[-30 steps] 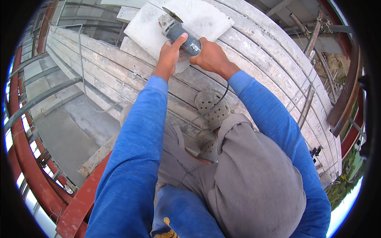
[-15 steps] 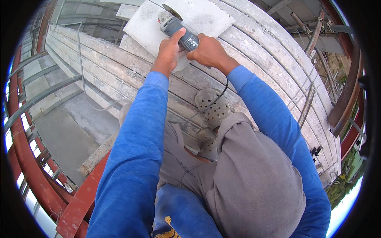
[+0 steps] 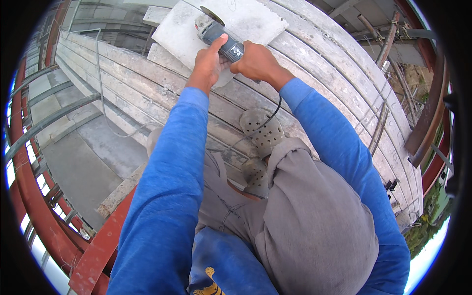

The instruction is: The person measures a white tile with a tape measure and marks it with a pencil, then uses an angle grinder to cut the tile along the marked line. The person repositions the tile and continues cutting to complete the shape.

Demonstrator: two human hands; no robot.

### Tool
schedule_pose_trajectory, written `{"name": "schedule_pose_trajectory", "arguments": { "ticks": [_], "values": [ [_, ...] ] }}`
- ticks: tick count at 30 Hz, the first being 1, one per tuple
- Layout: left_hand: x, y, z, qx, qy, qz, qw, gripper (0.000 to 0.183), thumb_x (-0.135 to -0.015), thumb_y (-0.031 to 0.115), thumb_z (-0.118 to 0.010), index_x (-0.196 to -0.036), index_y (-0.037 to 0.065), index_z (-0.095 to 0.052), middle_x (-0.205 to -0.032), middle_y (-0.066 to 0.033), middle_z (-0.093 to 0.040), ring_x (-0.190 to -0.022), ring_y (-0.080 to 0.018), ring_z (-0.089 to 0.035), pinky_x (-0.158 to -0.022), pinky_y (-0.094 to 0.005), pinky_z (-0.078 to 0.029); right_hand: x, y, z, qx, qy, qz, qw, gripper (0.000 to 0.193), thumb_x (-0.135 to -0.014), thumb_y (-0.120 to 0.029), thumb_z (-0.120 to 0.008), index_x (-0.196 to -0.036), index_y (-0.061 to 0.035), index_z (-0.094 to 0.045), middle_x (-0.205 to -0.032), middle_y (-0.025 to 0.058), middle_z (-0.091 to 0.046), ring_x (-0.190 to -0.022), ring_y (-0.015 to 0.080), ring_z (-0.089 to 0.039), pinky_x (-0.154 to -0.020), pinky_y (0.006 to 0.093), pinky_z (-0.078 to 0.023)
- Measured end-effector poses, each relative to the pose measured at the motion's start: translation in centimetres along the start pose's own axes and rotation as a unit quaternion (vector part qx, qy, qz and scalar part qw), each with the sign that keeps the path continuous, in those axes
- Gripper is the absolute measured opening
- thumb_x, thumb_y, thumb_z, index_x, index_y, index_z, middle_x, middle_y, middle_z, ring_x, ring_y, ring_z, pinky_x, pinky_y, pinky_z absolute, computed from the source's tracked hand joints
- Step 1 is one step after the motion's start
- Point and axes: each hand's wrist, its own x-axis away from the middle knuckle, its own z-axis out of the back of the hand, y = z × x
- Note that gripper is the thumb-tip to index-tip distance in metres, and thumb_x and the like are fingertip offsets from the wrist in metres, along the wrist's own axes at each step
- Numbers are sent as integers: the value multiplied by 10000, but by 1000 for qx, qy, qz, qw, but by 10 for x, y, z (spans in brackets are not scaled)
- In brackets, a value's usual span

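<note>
Both my hands are wrapped around a dark grey angle grinder [image 3: 214, 34] at the top of the view. My left hand [image 3: 206, 63] grips the body near its head, with the thumb laid along the top. Around the rear end closes my right hand [image 3: 259, 61]. The thin cutting disc [image 3: 212, 15] points away from me, at the far left end of the tool. Beneath it lies a pale, rough-surfaced slab [image 3: 250, 20]; I cannot tell whether the disc touches it. A dark power cord [image 3: 275, 110] runs from the grinder's rear down past my shoes.
Long grey planks [image 3: 319, 73] form the platform under my perforated clogs [image 3: 261, 132]. To the left are a red steel beam [image 3: 101, 246], metal bars and a loose grey cable [image 3: 101, 78]. Rusty poles [image 3: 391, 39] stand beyond the platform's right edge, with greenery far below.
The view has shifted very slightly. My hands and the grinder hold nearly the same position over the slab.
</note>
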Motion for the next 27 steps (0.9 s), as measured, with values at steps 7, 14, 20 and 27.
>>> {"name": "schedule_pose_trajectory", "arguments": {
  "ticks": [7, 14, 20, 27],
  "values": [
    [-2, -3, 1, 7, -4, 4, 1000, 681, -940, 348, -852, -1365, -95, -557, -1226, -182, -697, -1073, -334, -734, -987, -529, -583, 0, 0, -1, 10, 2, -3, 1000, 644, -731, -357, -842, -1160, 103, -700, -1102, 321, -764, -1034, 452, -767, -928, 473, -608],
    [1, -8, 1, 13, -17, 7, 1000, 700, -938, 357, -850, -1380, -95, -548, -1234, -180, -693, -1061, -319, -733, -957, -511, -589, 8, 2, 1, 3, 13, -2, 1000, 672, -703, -363, -841, -1159, 105, -685, -1064, 320, -759, -989, 447, -764, -899, 473, -606],
    [3, -10, -1, 14, -7, 9, 1000, 694, -934, 357, -854, -1378, -87, -561, -1210, -173, -706, -1045, -315, -739, -951, -511, -591, 10, 3, 2, 4, 7, -3, 1000, 690, -687, -364, -837, -1162, 109, -677, -1041, 322, -756, -968, 447, -762, -887, 468, -607],
    [4, -12, -3, 21, -9, 6, 1000, 678, -942, 360, -852, -1369, -82, -565, -1210, -168, -707, -1062, -316, -733, -960, -502, -587, 9, 5, 1, 7, 7, -3, 1000, 702, -685, -368, -836, -1172, 111, -675, -1044, 323, -757, -973, 446, -763, -888, 468, -608]
  ]
}}
